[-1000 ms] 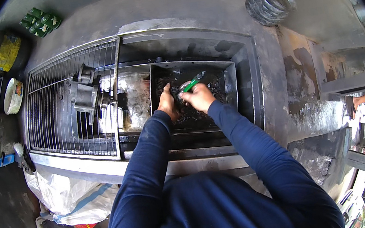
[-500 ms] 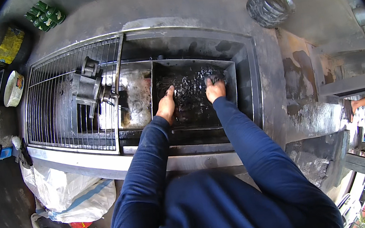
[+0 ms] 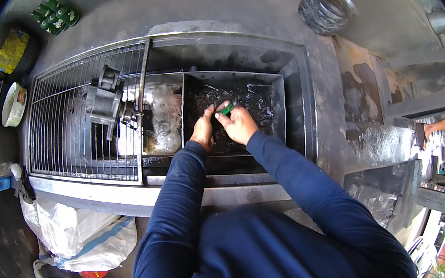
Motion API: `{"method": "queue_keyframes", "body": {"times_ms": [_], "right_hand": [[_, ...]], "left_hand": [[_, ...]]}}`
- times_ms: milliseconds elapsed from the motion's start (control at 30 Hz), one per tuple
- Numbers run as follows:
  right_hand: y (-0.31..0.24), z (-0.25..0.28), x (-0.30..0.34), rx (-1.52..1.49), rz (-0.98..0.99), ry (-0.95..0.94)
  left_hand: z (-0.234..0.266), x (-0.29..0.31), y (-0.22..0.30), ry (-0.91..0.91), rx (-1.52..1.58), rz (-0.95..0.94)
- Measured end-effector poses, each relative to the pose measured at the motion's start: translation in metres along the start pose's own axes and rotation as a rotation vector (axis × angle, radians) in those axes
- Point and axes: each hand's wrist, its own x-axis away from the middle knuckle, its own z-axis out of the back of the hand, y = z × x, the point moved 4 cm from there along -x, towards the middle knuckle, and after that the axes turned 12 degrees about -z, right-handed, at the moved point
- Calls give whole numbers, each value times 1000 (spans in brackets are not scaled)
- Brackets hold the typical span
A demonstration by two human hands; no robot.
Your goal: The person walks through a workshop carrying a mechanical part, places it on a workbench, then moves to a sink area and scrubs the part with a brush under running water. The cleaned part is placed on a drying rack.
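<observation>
While right fingers (image 3: pixel 223 116) clasp something green (image 3: pixel 228 108) (left fingers (image 3: pixel 209 111) unclear), a grate (image 3: pixel 65 132) half-covers the trough (image 3: pixel 298 100).

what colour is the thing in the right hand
The thing in the right hand shows green, in the head view.

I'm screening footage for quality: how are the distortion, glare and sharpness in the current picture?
In the head view, the front ledge bows with fisheye distortion and the corners go black; head view, glare whitens its left stretch and the shiny patch at right; head view, the green object in the right hand is small and indistinct.
</observation>
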Motion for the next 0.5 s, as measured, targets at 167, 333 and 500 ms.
{"method": "queue_keyframes", "body": {"times_ms": [167, 333, 500], "right_hand": [[53, 14, -24, -201, -101, 412], [135, 12, -29, -631, -861, 656], [61, -1, -21, -394, -206, -15]], "left_hand": [[-12, 1, 2, -82, 186, -69], [27, -16, -10, 51, -283, -192], [40, -19, -4, -298, -1198, -578]]}}
